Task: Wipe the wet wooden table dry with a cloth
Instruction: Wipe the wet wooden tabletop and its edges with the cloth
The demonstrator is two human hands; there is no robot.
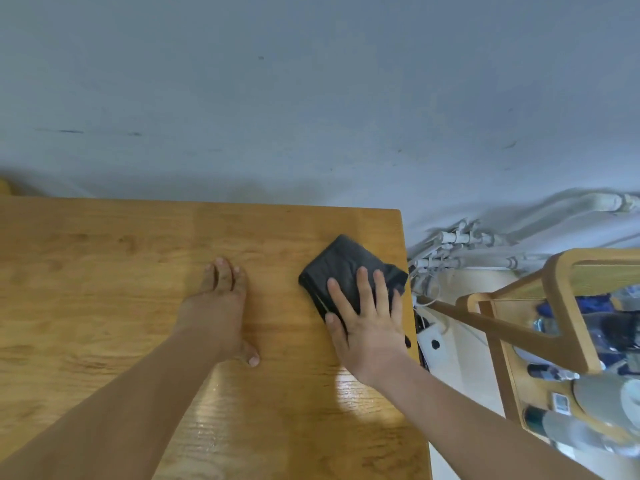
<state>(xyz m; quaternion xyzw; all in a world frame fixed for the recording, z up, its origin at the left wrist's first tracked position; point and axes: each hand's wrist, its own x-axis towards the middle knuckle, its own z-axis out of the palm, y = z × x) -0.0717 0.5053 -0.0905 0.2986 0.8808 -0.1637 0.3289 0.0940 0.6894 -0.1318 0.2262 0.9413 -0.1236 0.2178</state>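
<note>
The wooden table (104, 271) fills the lower left, with its right edge running down near the middle right. A folded black cloth (341, 268) lies near the table's far right corner. My right hand (367, 320) presses flat on the cloth's near half, fingers spread. My left hand (221, 306) rests flat on bare wood to the left of the cloth, fingers together, holding nothing. Shiny wet patches (360, 393) show on the wood between and below my forearms.
A grey-white wall (311, 98) rises directly behind the table. White pipes (467, 244) run along the wall to the right. A wooden rack or cart (568, 292) holding bottles stands right of the table, across a narrow gap.
</note>
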